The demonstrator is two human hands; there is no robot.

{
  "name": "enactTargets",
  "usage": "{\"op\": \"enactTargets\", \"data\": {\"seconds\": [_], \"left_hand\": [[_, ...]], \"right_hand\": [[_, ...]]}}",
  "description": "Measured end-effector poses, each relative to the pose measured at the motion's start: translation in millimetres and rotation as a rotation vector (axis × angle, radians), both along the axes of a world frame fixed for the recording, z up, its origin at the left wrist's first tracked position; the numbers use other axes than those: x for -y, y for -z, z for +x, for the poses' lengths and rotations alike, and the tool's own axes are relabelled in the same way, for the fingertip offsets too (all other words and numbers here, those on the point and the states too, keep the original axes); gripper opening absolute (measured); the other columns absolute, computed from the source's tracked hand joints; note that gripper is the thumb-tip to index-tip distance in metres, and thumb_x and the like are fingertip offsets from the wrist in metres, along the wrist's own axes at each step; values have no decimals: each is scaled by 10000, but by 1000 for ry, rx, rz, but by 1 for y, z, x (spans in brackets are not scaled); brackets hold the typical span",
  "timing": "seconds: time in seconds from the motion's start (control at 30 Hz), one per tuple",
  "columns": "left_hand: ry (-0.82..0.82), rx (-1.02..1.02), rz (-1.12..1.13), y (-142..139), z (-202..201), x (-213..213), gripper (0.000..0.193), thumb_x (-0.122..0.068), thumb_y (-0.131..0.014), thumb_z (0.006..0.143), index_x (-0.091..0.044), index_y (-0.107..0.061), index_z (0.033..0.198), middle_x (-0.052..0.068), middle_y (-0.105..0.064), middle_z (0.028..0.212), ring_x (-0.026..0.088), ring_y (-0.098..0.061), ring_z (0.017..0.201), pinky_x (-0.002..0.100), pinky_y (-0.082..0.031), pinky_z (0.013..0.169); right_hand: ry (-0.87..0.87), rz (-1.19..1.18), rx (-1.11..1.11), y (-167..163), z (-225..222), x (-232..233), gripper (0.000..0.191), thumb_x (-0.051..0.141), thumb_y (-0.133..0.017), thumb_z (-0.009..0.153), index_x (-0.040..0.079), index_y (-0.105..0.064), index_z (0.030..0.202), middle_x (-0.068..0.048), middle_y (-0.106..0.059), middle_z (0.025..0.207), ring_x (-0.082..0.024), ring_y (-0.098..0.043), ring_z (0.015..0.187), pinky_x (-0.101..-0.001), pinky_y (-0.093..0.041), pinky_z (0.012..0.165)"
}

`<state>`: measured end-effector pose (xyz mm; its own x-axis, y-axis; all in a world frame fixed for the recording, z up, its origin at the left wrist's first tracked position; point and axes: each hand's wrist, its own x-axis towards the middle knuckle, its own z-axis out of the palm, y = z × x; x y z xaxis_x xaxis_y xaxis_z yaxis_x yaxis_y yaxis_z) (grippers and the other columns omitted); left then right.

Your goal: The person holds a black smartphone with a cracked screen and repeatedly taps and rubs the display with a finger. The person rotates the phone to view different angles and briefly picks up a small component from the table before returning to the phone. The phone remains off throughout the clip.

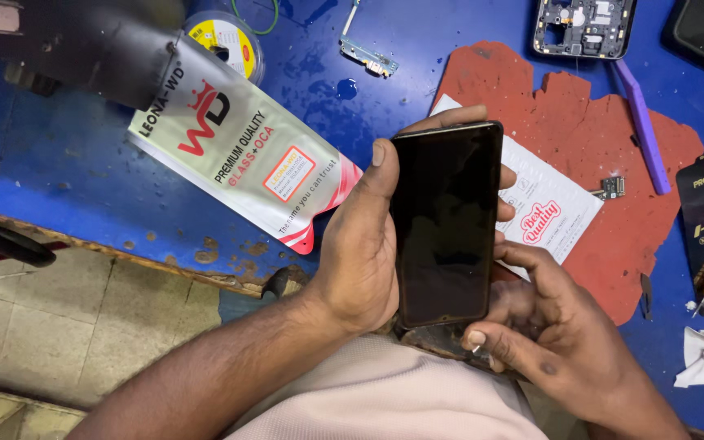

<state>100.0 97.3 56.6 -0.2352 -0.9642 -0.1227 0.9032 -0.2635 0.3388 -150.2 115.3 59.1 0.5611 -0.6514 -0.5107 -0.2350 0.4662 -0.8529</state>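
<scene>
Over blue bench edge, frame ctr: left hand (360, 261) grips dark smartphone (446, 222) upright, screen off. Right hand (543, 326) pinches tiny pin at phone's 5 o'clock corner. Stripped phone frame (584, 26) at 1 o'clock; reassembly looks near-done, not powered.

The left hand (360, 253) grips a dark phone (446, 222) upright above the red mat (613, 187); the right hand (547, 326) touches the phone's lower right edge.

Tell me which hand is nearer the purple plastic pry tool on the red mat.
Right. The right hand sits below the purple pry tool; the left hand, gripping the black phone, is farther off.
</scene>
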Motion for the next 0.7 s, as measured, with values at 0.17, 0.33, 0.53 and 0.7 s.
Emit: {"op": "enactTargets", "data": {"seconds": [0.17,0.33,0.53,0.7], "left_hand": [[4,5,1,1,2,1,710,-588,-325,1151,-25,-367,1582,179,-579,1264,222,-613,1139,394,-571,1006],[-9,-5,-1,2,2,-3,711,-587,-329,1165,-17,-369,1588,179,-573,1249,224,-604,1122,381,-562,1012],[-8,3,2,3,3,-4,711,-586,-332,1159,-20,-368,1589,179,-572,1257,224,-606,1128,385,-560,1016],[-12,6,1,5,2,-6,687,-581,-333,1169,-14,-367,1556,181,-568,1247,229,-606,1130,390,-559,1020]], "right_hand": [[15,-46,42,1,10,-1,724,-21,-708,965,14,-337,1586,-54,-655,784,-81,-604,678,-254,-510,587],[-83,46,-215,1,7,-1,783,2,-727,934,82,-342,1611,-64,-698,706,-83,-594,574,-258,-485,504],[-99,7,-78,4,6,3,738,43,-715,957,42,-312,1575,-53,-720,739,-64,-615,591,-238,-496,506],[-105,46,-93,4,7,2,783,79,-732,954,68,-304,1608,-50,-711,732,-61,-588,581,-230,-473,504]]}}
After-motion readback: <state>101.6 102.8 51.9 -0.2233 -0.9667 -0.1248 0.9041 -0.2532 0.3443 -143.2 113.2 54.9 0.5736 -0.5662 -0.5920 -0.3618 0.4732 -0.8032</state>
